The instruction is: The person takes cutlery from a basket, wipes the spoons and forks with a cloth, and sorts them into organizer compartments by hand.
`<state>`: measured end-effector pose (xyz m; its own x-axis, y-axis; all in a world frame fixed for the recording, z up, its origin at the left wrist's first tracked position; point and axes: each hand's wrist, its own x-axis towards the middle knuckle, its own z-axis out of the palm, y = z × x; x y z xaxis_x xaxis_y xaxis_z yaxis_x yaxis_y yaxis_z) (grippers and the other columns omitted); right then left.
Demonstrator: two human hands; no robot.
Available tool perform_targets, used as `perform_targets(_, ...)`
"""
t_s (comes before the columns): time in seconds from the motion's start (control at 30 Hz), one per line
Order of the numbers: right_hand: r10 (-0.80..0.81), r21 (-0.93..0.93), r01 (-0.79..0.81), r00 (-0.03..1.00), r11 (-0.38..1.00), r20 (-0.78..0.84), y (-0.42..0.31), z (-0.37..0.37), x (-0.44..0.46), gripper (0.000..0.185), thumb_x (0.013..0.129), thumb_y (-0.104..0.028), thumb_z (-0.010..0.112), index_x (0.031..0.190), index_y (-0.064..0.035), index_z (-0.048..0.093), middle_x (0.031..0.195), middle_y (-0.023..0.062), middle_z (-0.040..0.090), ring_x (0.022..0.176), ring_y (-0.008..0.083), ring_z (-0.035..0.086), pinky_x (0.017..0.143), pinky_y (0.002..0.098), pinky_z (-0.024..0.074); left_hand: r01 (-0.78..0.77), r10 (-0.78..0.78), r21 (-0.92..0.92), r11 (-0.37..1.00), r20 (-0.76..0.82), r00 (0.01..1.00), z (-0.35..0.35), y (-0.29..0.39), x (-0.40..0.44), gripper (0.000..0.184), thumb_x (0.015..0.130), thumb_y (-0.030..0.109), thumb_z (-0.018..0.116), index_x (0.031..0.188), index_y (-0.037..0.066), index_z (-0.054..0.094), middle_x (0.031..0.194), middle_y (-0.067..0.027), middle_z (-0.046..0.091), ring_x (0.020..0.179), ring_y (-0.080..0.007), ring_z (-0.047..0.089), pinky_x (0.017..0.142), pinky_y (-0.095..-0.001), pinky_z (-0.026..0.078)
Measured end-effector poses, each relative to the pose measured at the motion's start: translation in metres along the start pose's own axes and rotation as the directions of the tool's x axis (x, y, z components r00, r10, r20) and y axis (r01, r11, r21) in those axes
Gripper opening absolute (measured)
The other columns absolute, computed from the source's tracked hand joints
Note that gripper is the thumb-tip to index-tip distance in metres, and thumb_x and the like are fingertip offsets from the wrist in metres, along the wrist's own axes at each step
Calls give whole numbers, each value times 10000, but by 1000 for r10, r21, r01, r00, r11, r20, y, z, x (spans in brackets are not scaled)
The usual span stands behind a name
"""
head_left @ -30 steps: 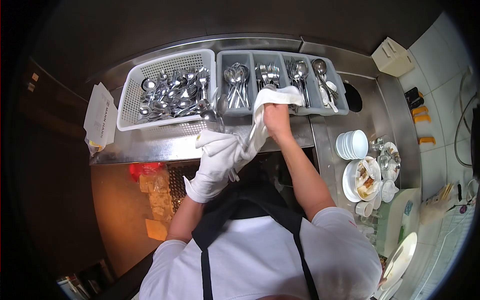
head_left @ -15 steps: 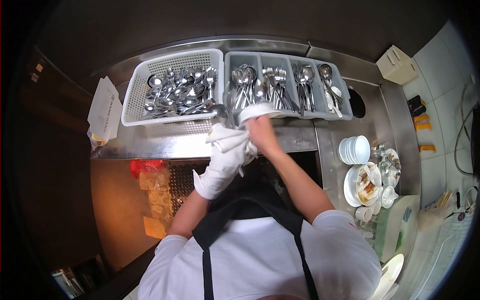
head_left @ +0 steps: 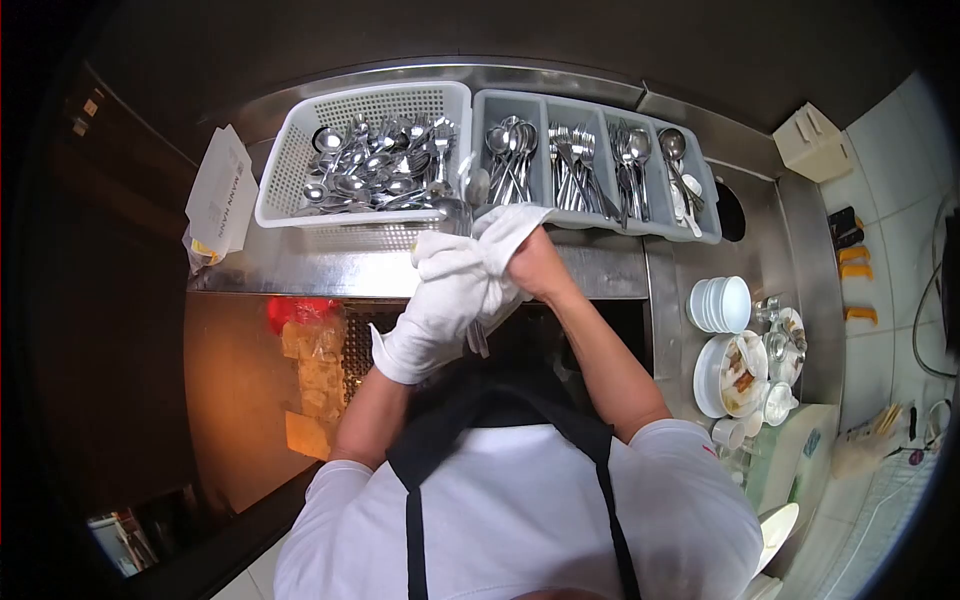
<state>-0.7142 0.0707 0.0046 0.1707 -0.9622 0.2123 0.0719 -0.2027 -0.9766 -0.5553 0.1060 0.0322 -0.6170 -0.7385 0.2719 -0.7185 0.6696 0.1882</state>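
Observation:
My left hand [head_left: 430,322], in a white glove, is closed around several spoons [head_left: 455,212]. Their bowls stick out above the fist, slightly blurred, and handle ends show below it. A white cloth [head_left: 515,226] is pinched in my bare right hand [head_left: 537,266], pressed against the spoons and the gloved fingers. Part of the grip is hidden by the folds. Just beyond both hands stand a white perforated basket [head_left: 272,190] heaped with mixed cutlery and a grey divided tray [head_left: 597,222] with spoons and forks sorted into its compartments.
On the steel counter to the right are stacked white bowls [head_left: 722,304], a bowl of food scraps [head_left: 742,375], glasses and cups. A white printed box [head_left: 222,195] stands left of the basket. Orange-handled tools [head_left: 855,262] hang on the tiled wall.
The cloth has come off the tray's front edge and is drawn in around the spoons. Both hands are slightly lower in view, and handle ends now show below the glove.

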Motion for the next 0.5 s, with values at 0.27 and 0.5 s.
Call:
perform_targets(0.27,-39,-43,29,959,999,-282,5,-29,-8,140,793,11,594,922,13,647,909,146,684,872,265,670,780,351,518,89,-124,-710,699,3,992,-3,22,-25,82,870,-15,584,917,44,551,914,-9,577,883,-117,590,752,-265,469)
perform_targets(0.5,-484,-499,241,756,832,-441,2,-53,13,72,853,-43,596,916,-7,595,878,120,662,748,261,659,685,364,528,2,-150,-690,724,-154,977,-10,32,-13,51,823,-47,632,792,-7,641,874,-55,617,874,-136,600,762,-248,468)
